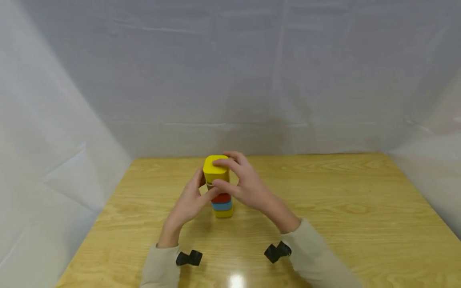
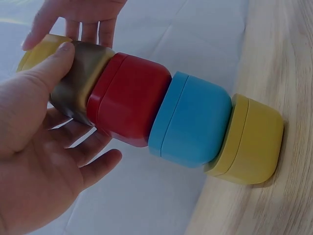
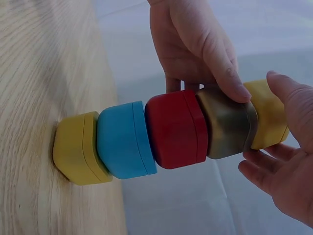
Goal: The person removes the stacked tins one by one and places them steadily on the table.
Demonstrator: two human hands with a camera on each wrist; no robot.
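Observation:
A tower of rounded boxes stands on the wooden table (image 1: 324, 208). From the bottom up they are a yellow box (image 1: 224, 213), a blue box (image 1: 221, 205), a red box (image 1: 221, 197), a dull gold box (image 3: 226, 126) and a top yellow box (image 1: 215, 168). My left hand (image 1: 194, 198) pinches the gold box (image 2: 80, 81) between thumb and fingers. From the right, my right hand (image 1: 240, 182) grips the top yellow box (image 3: 269, 112), with its index finger over the top. The tower leans slightly in the wrist views. The hands hide the gold box in the head view.
White cloth walls (image 1: 230, 80) close the table in at the back and on both sides. Black wrist mounts (image 1: 189, 258) (image 1: 277, 252) sit on my beige sleeves near the front edge. Bare wood lies left and right of the tower.

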